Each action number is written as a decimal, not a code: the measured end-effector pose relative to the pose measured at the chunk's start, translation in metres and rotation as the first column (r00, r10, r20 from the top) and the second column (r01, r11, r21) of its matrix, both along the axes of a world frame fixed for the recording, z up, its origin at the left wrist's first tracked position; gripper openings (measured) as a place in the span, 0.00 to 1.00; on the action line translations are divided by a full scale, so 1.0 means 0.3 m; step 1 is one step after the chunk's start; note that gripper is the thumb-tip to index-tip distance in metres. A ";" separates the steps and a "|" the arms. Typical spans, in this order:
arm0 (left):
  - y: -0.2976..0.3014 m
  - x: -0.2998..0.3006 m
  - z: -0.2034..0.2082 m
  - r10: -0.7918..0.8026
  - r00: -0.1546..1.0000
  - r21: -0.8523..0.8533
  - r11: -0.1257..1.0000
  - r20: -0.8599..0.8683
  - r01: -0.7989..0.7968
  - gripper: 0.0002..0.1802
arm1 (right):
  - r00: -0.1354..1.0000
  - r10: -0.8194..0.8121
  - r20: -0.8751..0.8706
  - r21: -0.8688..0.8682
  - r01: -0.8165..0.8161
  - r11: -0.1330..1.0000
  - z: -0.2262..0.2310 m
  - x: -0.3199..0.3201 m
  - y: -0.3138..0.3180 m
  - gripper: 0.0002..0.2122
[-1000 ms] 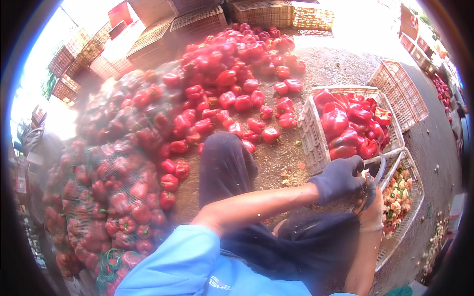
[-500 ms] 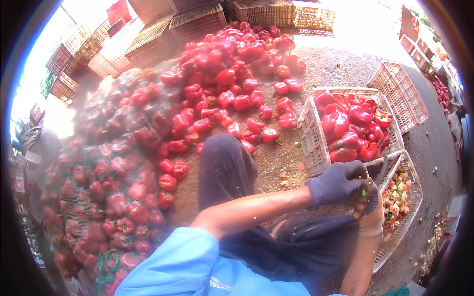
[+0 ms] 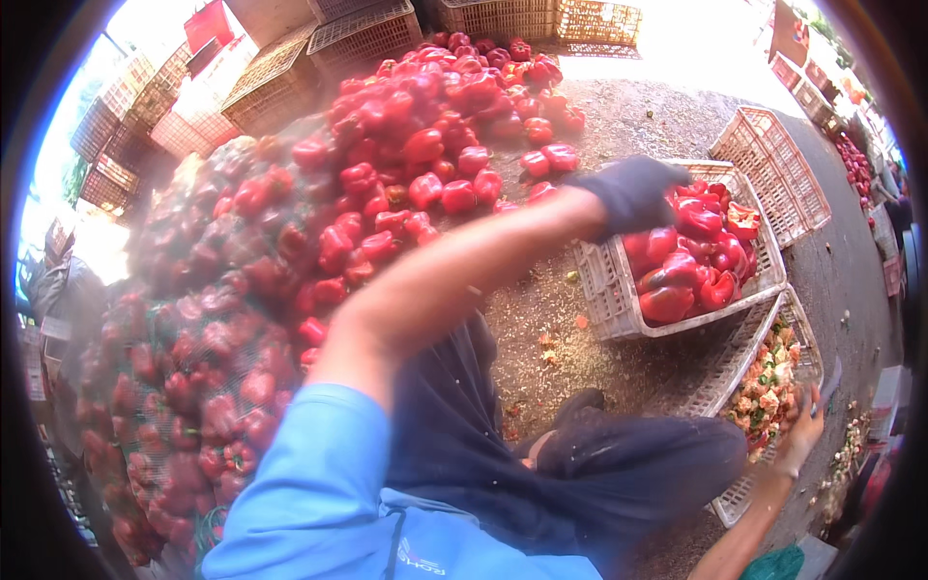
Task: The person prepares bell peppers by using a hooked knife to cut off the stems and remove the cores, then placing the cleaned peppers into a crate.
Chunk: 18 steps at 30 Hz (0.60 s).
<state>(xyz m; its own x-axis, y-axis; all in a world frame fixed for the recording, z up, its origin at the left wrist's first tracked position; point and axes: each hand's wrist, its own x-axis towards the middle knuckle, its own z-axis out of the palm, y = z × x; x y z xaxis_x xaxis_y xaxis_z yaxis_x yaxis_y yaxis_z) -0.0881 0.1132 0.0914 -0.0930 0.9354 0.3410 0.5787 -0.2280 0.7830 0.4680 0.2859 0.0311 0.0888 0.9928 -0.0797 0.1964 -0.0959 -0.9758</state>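
Note:
My left hand [image 3: 643, 196], in a dark glove, is over the far left side of a pale plastic crate [image 3: 604, 295] heaped with red bell peppers [image 3: 677, 271]. Motion smears its fingers, so whether it holds a pepper is hidden. At the right, my right hand [image 3: 800, 432] is by the outer edge of a second pale crate [image 3: 720, 372] of pepper cores and stem ends [image 3: 768, 387]. Its fingers are curled, and a thin, pale, blade-like shape beside them is too blurred to name.
A big pile of red peppers [image 3: 425, 145] spreads across the ground ahead. Mesh sacks of peppers [image 3: 193, 387] stand close on my left. An upturned crate [image 3: 773, 174] leans behind the full one. Stacked crates [image 3: 362, 43] line the back. Scraps litter the ground [image 3: 541, 319].
My hands, together near the front of the pepper crate before, have parted. The left has swung up and left to that crate's far side; the right has moved down and right beside the core crate.

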 end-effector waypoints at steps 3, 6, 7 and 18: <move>-0.101 -0.515 -0.285 0.228 0.860 0.069 0.973 -0.457 -0.221 0.26 | 0.933 0.118 -0.339 -0.136 -0.173 0.976 -0.079 0.183 -0.034 0.19; -0.313 -0.811 -0.484 0.542 0.695 -0.268 0.663 -0.473 -0.699 0.28 | 0.950 0.073 -0.305 -0.284 -0.163 0.945 -0.078 0.112 -0.190 0.23; -0.337 -0.772 -0.404 0.546 0.620 -0.358 0.515 -0.564 -0.779 0.28 | 0.951 0.065 -0.303 -0.279 -0.154 0.948 -0.097 0.103 -0.228 0.22; -0.383 -1.342 -0.885 0.325 0.347 -0.127 0.542 -0.880 -0.831 0.53 | 0.930 -0.085 -0.358 -0.495 -0.112 0.862 -0.149 -0.059 -0.152 0.18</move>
<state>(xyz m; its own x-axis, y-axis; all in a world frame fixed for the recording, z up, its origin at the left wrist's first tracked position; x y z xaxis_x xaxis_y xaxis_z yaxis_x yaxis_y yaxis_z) -0.4906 -0.0016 -0.1740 -0.6608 0.7411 0.1189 0.7311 0.6714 -0.1212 0.4502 0.2402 -0.0134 -0.0564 0.8082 -0.5862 -0.1485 -0.5874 -0.7955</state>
